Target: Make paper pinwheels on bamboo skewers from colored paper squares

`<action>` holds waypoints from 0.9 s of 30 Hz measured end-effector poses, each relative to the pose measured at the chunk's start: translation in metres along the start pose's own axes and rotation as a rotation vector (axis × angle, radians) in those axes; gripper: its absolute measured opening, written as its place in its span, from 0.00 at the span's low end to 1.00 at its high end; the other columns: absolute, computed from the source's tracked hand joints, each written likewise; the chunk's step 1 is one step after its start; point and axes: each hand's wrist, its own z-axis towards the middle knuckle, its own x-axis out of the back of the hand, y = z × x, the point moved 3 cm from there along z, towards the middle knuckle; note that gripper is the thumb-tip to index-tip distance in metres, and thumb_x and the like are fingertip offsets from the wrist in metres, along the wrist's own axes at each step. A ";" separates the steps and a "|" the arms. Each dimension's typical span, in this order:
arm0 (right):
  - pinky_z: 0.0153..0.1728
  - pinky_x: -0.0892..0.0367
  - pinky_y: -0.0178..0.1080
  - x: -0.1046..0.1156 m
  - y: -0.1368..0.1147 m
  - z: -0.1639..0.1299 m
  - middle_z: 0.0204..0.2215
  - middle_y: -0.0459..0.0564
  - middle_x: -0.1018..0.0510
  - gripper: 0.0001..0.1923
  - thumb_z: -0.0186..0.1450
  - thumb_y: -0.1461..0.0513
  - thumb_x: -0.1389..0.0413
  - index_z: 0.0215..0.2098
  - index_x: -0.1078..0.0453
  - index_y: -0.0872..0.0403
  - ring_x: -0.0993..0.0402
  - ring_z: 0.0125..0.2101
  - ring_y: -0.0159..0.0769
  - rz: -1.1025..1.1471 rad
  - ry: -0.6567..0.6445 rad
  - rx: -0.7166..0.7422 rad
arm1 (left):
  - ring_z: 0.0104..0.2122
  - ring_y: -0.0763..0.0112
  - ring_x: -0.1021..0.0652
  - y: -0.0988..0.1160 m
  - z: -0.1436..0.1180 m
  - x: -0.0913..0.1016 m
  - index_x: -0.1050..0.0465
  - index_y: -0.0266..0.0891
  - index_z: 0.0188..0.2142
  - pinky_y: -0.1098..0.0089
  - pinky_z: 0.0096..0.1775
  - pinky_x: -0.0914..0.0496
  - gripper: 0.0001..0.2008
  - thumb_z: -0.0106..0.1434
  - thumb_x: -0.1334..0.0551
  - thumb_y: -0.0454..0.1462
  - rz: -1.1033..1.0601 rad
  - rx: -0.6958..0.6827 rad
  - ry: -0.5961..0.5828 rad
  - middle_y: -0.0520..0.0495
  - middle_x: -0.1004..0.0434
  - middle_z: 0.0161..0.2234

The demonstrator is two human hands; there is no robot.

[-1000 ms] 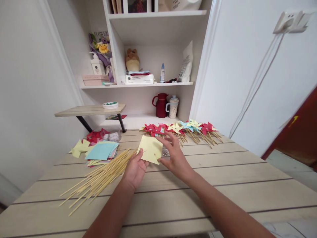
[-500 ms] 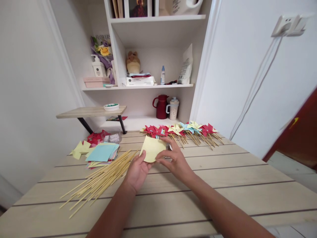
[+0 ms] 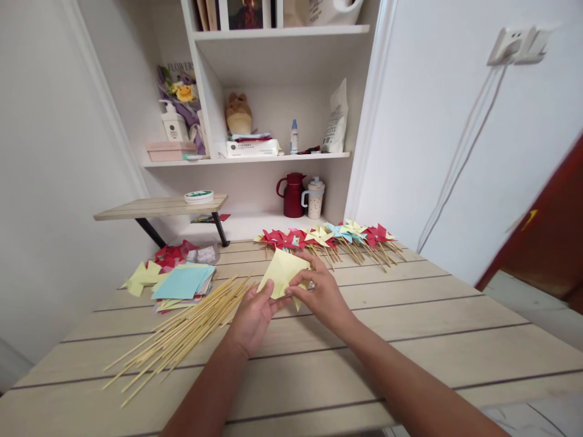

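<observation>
A yellow paper sheet (image 3: 279, 271) is held above the middle of the table, between my two hands. My left hand (image 3: 255, 309) grips its lower left side, thumb on top and fingers underneath. My right hand (image 3: 316, 290) pinches the sheet's lower right part with thumb and index finger, and that corner is bent over. A pointed flap of the paper hangs below the right fingers. To the left of my left hand lie many thin wooden sticks (image 3: 182, 337) in a loose bundle.
Finished red, yellow and blue pinwheels (image 3: 323, 238) on sticks lie along the back right. At left are a stack of coloured paper squares (image 3: 180, 284), cut yellow paper (image 3: 142, 279) and a clear container (image 3: 207, 253). A small raised stand (image 3: 150, 207) is behind.
The right fingers have curled the sheet's right side inward, so a flap now points down where the paper lay flat before. The whole view has shifted slightly.
</observation>
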 end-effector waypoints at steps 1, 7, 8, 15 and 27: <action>0.57 0.41 0.50 0.000 0.000 0.000 0.56 0.55 0.30 0.06 0.54 0.66 0.33 0.23 0.25 0.52 0.34 0.57 0.49 0.006 0.005 -0.003 | 0.45 0.60 0.20 0.000 0.000 -0.001 0.23 0.34 0.49 0.58 0.51 0.28 0.16 0.63 0.33 0.39 0.010 -0.003 -0.017 0.37 0.20 0.49; 0.58 0.41 0.49 0.001 0.000 -0.001 0.54 0.55 0.29 0.05 0.56 0.65 0.34 0.24 0.25 0.52 0.34 0.57 0.48 0.042 0.014 -0.054 | 0.48 0.58 0.21 -0.001 0.000 -0.002 0.22 0.35 0.49 0.58 0.54 0.30 0.19 0.57 0.28 0.36 0.056 -0.029 -0.025 0.38 0.19 0.49; 0.57 0.41 0.48 0.001 0.000 -0.001 0.54 0.55 0.29 0.05 0.56 0.65 0.34 0.24 0.25 0.52 0.34 0.57 0.48 0.045 0.018 -0.062 | 0.48 0.57 0.21 -0.001 0.000 -0.002 0.22 0.36 0.49 0.58 0.54 0.30 0.20 0.56 0.28 0.36 0.064 -0.031 -0.020 0.38 0.19 0.49; 0.56 0.40 0.47 0.001 0.002 -0.002 0.52 0.55 0.29 0.06 0.56 0.63 0.34 0.24 0.26 0.53 0.33 0.57 0.48 0.062 0.042 -0.080 | 0.45 0.57 0.19 -0.003 0.000 -0.002 0.20 0.33 0.45 0.58 0.52 0.28 0.20 0.53 0.27 0.38 0.176 -0.064 0.076 0.38 0.18 0.46; 0.58 0.40 0.49 0.019 0.000 0.005 0.53 0.53 0.29 0.17 0.59 0.61 0.36 0.47 0.27 0.47 0.35 0.57 0.46 0.006 0.134 0.005 | 0.40 0.57 0.18 -0.001 0.001 0.004 0.20 0.32 0.40 0.60 0.46 0.24 0.18 0.51 0.26 0.39 0.247 -0.122 0.254 0.39 0.16 0.41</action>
